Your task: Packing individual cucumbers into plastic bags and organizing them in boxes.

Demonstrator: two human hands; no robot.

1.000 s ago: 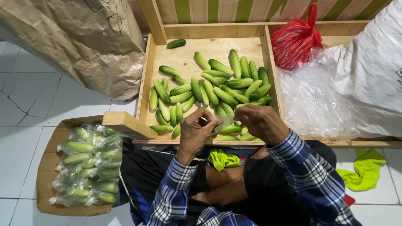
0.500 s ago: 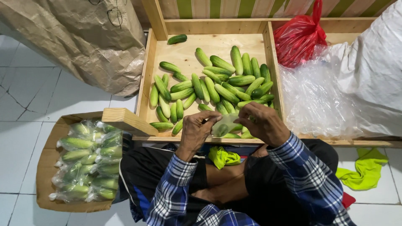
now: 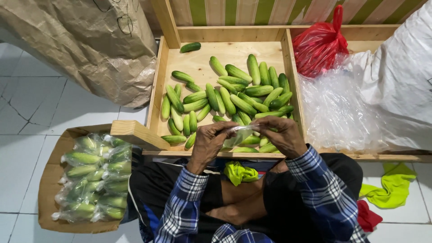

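Over wooden tray [image 3: 163,72] of cucumbers [image 3: 227,96] | both hands [image 3: 245,137] pinch clear bag [image 3: 238,135] | box [image 3: 47,184]: bagged cucumbers [image 3: 92,177]

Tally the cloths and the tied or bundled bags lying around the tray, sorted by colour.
Yellow-green cloths: 2, one on the lap, one on the floor
Red cloth: 1
Red plastic bag: 1
Brown paper sack: 1
Total: 5
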